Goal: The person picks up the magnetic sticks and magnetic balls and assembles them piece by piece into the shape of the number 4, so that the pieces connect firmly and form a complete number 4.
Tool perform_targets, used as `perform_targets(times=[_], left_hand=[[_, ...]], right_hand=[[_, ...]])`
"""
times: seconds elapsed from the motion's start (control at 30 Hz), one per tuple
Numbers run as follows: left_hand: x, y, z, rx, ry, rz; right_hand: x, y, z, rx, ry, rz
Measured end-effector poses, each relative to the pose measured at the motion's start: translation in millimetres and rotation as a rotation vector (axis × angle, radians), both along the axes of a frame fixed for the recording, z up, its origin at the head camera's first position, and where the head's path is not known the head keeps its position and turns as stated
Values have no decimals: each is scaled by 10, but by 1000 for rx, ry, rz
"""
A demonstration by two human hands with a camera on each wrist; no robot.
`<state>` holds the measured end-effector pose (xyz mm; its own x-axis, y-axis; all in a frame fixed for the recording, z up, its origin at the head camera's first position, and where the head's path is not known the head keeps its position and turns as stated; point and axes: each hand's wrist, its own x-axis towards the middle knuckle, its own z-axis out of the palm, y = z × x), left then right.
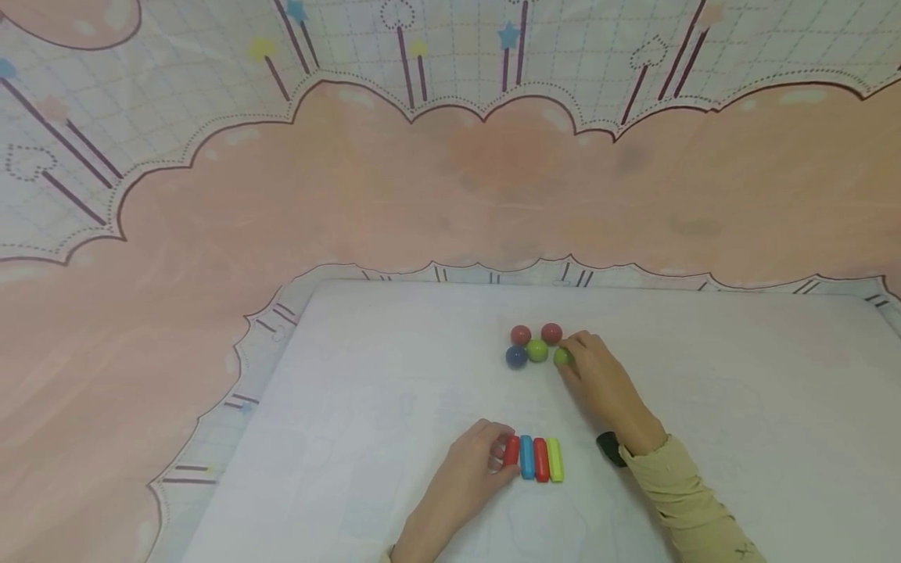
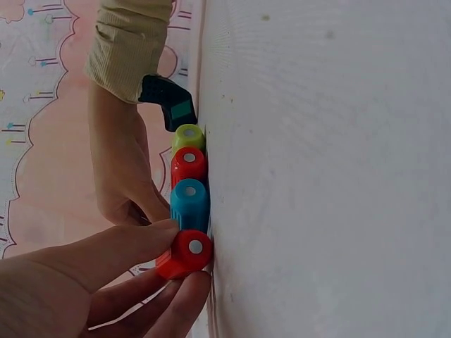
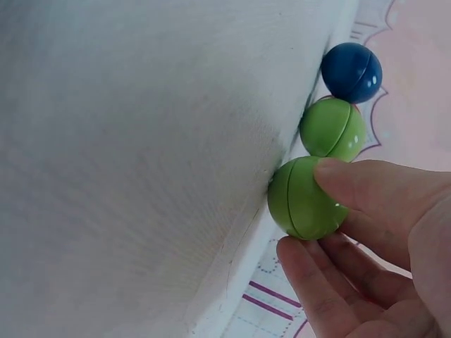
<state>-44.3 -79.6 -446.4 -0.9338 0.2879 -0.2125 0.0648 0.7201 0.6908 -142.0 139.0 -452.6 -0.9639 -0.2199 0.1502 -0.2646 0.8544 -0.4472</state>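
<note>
My left hand [image 1: 461,473] has thumb and fingers around the near end of a row of short rods. It grips the leftmost red rod [image 2: 184,256]. Beside that one stand a blue rod [image 1: 527,457], a second red rod [image 1: 541,460] and a yellow-green rod [image 1: 555,460], side by side. Farther back on the table, my right hand [image 1: 601,379] pinches a green ball [image 3: 304,201] between thumb and fingers. Just left of it sit another green ball [image 1: 537,350], a blue ball [image 1: 516,357] and two red balls [image 1: 521,335], bunched together.
A white tabletop [image 1: 366,375] lies under both hands, its far edge behind the balls. A cloth with a cloud pattern [image 1: 422,188] spreads beyond it. A black device [image 1: 611,449] sits at the right wrist, by the beige sleeve [image 1: 693,500].
</note>
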Motion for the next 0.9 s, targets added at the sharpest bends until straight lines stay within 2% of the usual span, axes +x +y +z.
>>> perform_targets(times=[0.3,0.67,0.9], left_hand=[[-10,5,-2,-8,15,1],[-38,8,22,-12,-4,7],[-49,14,14,-26,7,12]], right_hand=[[14,21,2,-21,-19,1],[55,41,46,-40,28,42],[103,47,70,-31,27,36]])
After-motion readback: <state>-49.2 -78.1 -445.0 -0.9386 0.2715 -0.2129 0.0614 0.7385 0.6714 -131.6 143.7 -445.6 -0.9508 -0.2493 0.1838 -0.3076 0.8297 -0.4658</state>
